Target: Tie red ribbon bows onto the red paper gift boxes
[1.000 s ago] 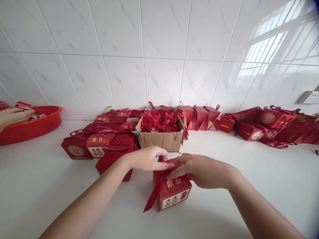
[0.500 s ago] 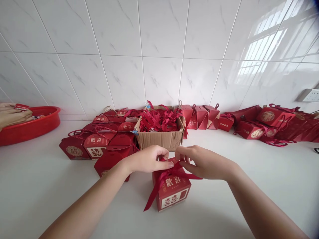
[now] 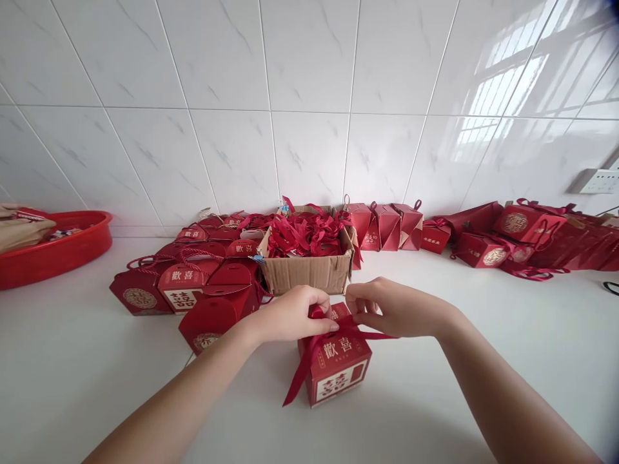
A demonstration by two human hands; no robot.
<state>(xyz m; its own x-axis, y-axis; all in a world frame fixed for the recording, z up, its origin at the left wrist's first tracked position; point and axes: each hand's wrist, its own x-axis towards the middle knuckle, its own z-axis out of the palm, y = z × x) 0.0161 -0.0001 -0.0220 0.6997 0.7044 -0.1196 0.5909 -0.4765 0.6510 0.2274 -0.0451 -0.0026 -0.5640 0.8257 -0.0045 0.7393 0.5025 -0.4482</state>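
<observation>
A red gift box (image 3: 338, 367) with gold characters and a white label stands on the white table between my hands. Across its top lies a dark red ribbon (image 3: 300, 377), one tail hanging down the left front and the other stretching out to the right. My left hand (image 3: 302, 314) pinches the ribbon at the box's upper left. On the other side, my right hand (image 3: 389, 310) is closed on the ribbon near the top right edge. The fingers partly hide the middle of the ribbon.
Behind the box stands a cardboard box (image 3: 307, 276) full of red ribbons. Several red gift boxes (image 3: 184, 283) crowd the left; more boxes (image 3: 529, 222) and bags lie at the right. A red basin (image 3: 58, 258) with another person's hand (image 3: 22, 232) is far left.
My hands have drawn slightly apart at the top of the box, pulling the ribbon. The view has shifted a little.
</observation>
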